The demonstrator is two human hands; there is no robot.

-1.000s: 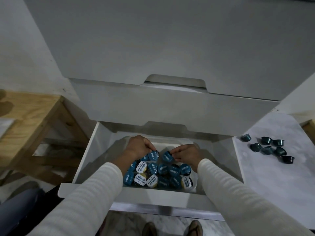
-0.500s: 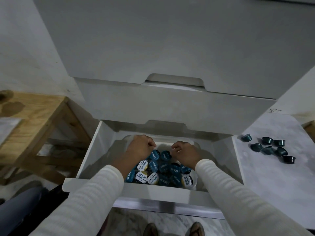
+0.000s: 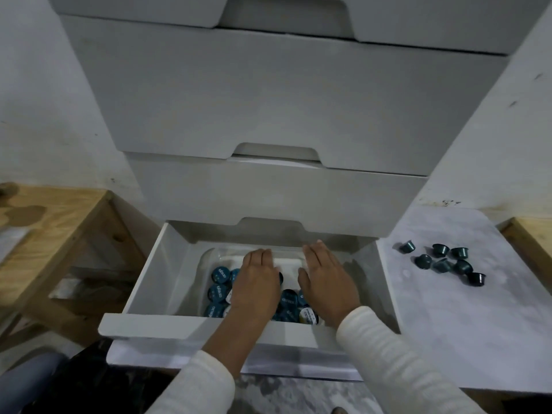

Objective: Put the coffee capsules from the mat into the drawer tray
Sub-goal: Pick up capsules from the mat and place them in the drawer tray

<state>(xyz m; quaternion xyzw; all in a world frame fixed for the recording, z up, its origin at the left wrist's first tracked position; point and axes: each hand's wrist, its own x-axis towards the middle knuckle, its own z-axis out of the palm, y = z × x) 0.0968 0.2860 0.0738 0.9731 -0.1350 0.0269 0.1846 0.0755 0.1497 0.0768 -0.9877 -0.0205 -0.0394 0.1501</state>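
Both hands sit flat in the open white drawer point(image 3: 143, 282): left hand point(image 3: 258, 282) and right hand point(image 3: 327, 282), fingers straight, holding nothing, probably levelling the blue foil-topped coffee capsules point(image 3: 219, 291) packed in the clear plastic tray point(image 3: 209, 258). Several dark teal loose capsules point(image 3: 442, 261) wait on the pale marbled mat point(image 3: 463, 324), right of the drawer. Light wooden stool point(image 3: 44, 234) at left, white wall behind.

Capsules point(image 3: 219, 292) in drawer tray point(image 3: 209, 258); others point(image 3: 442, 262) on mat point(image 3: 466, 318), right.
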